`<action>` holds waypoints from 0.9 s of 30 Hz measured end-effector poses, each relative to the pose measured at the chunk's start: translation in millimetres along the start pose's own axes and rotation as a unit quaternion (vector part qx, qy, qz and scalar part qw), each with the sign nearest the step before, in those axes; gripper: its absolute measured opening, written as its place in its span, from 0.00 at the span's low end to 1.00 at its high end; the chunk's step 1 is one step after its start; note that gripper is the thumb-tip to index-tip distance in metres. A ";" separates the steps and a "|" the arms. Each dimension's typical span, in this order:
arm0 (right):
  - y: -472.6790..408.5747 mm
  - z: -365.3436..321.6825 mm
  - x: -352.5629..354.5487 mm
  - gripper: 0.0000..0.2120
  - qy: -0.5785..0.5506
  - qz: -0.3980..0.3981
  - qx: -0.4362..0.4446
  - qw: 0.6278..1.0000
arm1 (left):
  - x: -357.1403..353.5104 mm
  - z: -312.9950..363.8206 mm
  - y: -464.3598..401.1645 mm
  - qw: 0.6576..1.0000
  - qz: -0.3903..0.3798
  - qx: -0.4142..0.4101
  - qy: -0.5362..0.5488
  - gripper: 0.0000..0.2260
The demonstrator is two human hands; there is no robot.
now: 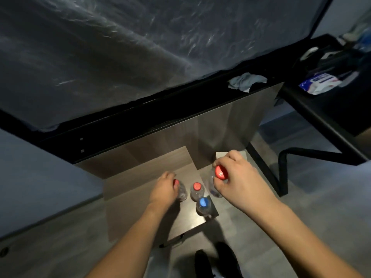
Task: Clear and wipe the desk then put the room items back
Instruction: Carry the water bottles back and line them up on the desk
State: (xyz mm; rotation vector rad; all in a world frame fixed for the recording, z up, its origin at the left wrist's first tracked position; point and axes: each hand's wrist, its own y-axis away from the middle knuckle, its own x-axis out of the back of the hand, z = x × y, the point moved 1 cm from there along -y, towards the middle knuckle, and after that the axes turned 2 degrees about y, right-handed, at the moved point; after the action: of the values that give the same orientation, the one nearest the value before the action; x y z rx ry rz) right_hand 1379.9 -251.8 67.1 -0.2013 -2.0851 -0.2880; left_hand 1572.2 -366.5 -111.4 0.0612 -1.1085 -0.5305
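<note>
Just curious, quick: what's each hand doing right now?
Left hand: grips a red-capped bottle.
Right hand: grips another bottle by its red cap.

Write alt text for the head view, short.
Seen from above, a person's left hand and right hand each grip a red-capped bottle over a low wooden shelf; a red-capped bottle and a blue-capped bottle stand between them.

Both forearms were bare, with no sleeves, watch or rings; the left hand (164,189) and right hand (239,177) wore no gloves, and dark shoes (202,261) covered the feet
</note>
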 end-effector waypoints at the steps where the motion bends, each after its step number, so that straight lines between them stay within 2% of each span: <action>1: -2.8 6.1 -0.8 0.09 0.002 0.005 -0.008 1.000 | -9.7 -2.8 -3.6 1.000 -0.023 0.016 -0.011 0.16; 3: -7.6 17.1 -4.3 0.09 -0.001 0.014 -0.021 1.000 | -26.2 -10.4 -7.0 0.998 -0.044 0.032 -0.013 0.18; 5: -11.4 25.9 -10.4 0.09 -0.009 0.010 -0.036 0.999 | -34.5 -14.3 -7.3 0.999 -0.033 0.030 -0.008 0.19; 8: -14.3 33.8 -17.8 0.10 -0.012 -0.005 -0.052 0.999 | -31.8 -11.3 -5.2 1.000 -0.016 0.019 0.001 0.13; 13: -15.2 19.0 -8.5 0.11 -0.012 -0.001 -0.026 1.000 | 17.7 9.3 17.6 0.994 0.088 0.008 0.059 0.10; 19: -13.9 -0.3 11.9 0.13 -0.034 0.016 0.014 0.999 | 84.1 45.4 66.3 0.974 0.208 -0.076 0.054 0.16; 23: -13.1 -7.9 21.2 0.14 -0.039 0.026 0.023 0.999 | 115.8 68.6 82.2 0.962 0.233 -0.101 0.105 0.19; 27: -10.0 0.4 35.7 0.15 -0.041 0.065 -0.007 0.997 | 129.7 87.4 82.0 0.950 0.248 -0.138 0.128 0.20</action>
State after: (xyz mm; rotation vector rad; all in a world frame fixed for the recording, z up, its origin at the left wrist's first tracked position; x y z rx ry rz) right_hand 1359.0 -260.3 96.6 -0.3616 -2.1402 -0.2177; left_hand 1571.1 -332.9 61.9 -0.3774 -0.7479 -0.2110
